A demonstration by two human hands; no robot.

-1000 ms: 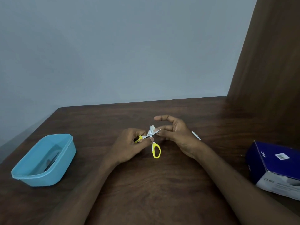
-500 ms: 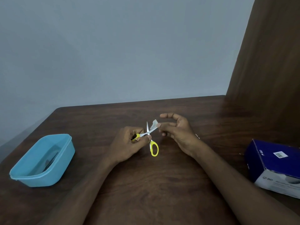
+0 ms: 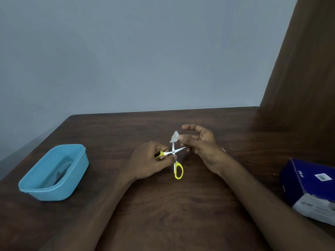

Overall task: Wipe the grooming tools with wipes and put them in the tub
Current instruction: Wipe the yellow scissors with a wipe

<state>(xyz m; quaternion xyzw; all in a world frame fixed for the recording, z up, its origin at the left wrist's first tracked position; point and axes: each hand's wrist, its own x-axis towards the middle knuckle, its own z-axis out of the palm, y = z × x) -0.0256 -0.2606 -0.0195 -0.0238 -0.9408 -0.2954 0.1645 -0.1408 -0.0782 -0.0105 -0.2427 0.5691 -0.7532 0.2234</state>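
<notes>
Small scissors (image 3: pixel 174 155) with yellow handles are spread open above the middle of the table. My left hand (image 3: pixel 150 162) grips one yellow handle; the other handle loop hangs free below. My right hand (image 3: pixel 201 142) pinches a small white wipe (image 3: pixel 174 136) against the tip of the blade that points up, its other fingers loosely spread. A light blue tub (image 3: pixel 54 173) stands at the left of the table with a dark metal tool lying inside.
A dark blue and white box (image 3: pixel 311 189) lies at the right edge of the brown wooden table (image 3: pixel 163 205). A small white packet (image 3: pixel 223 149) peeks out behind my right wrist. A brown panel rises at the right; a grey wall stands behind.
The scissors have opened wider and one blade has turned up. My right hand with the wipe has slid out along that blade to its tip.
</notes>
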